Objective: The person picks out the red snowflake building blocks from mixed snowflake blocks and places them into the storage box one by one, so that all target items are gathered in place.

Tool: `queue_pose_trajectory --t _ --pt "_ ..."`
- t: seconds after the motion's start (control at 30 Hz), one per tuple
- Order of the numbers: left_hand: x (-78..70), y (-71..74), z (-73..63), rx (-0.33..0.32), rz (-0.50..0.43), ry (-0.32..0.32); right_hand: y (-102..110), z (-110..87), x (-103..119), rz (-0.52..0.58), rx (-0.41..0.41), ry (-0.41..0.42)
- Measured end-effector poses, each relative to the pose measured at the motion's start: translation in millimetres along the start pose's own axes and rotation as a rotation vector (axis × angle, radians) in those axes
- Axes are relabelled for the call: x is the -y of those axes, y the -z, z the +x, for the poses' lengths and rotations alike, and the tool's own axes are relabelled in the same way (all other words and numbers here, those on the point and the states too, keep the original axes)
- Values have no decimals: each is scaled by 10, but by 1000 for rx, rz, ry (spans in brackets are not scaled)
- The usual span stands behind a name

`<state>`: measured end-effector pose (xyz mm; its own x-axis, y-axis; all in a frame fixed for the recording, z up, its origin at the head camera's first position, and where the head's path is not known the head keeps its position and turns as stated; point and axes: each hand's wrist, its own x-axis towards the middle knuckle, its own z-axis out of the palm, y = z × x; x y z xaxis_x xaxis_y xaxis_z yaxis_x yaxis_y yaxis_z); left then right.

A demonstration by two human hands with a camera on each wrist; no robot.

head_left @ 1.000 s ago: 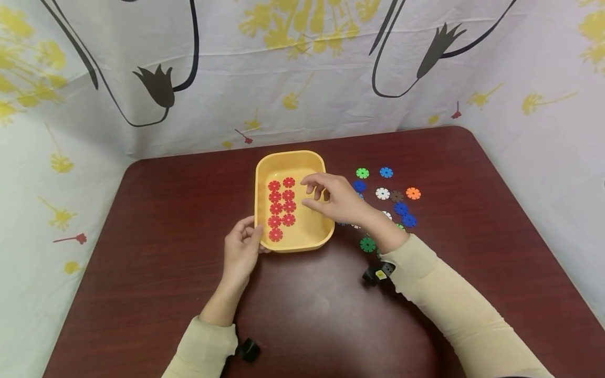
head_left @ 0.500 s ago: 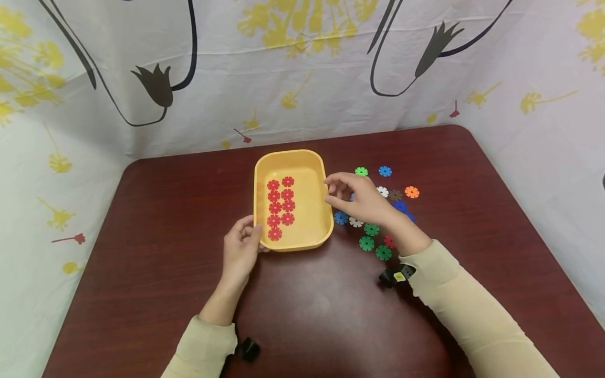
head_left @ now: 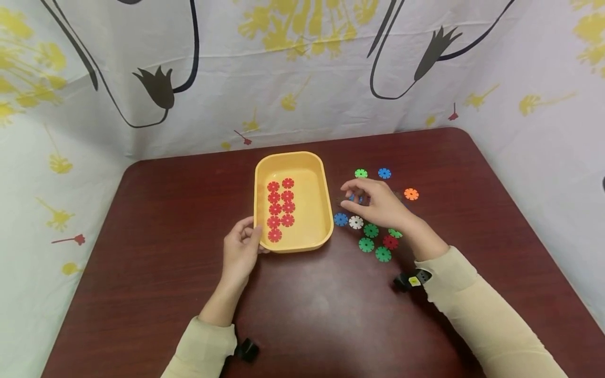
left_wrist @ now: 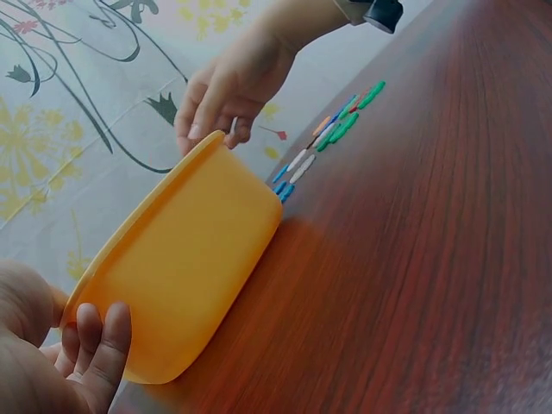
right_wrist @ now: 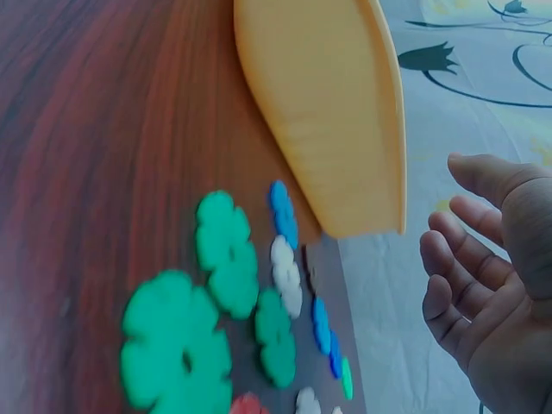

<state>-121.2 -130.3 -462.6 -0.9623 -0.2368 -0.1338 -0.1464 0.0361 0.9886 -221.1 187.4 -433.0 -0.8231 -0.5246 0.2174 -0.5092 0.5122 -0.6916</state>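
In the head view a yellow plastic tray (head_left: 311, 223) holds several red snowflake discs (head_left: 274, 209) laid in two columns on the left of its floor. My left hand (head_left: 241, 252) grips the tray's near left corner, thumb over the rim and fingers outside the wall. To the right of the tray, my right hand (head_left: 380, 203) hovers over the loose discs with relaxed, bent fingers and nothing between them. Part of a blue disc (head_left: 355, 199) shows below its fingertips. The right wrist view has this hand (right_wrist: 509, 259) with thumb and fingers apart.
Several discs lie right of the tray: green (head_left: 366, 244), white (head_left: 356, 222), blue (head_left: 341, 219), orange (head_left: 411, 194) and one red disc (head_left: 390, 242). The forearm hides others. A patterned cloth (head_left: 331, 105) hangs behind the dark red table (head_left: 179, 210).
My right hand has moved right, from above the tray to above the loose discs. The left hand, the tray and the red discs in it have stayed put.
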Motion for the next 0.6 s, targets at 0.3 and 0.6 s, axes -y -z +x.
queue_pose_trajectory --t 0.3,0.6 --pt "12 -1 5 0 -4 -3 69 -157 -166 -13 -25 -7" --pt "11 0 0 1 -5 -5 128 -332 -291 -50 70 -19"
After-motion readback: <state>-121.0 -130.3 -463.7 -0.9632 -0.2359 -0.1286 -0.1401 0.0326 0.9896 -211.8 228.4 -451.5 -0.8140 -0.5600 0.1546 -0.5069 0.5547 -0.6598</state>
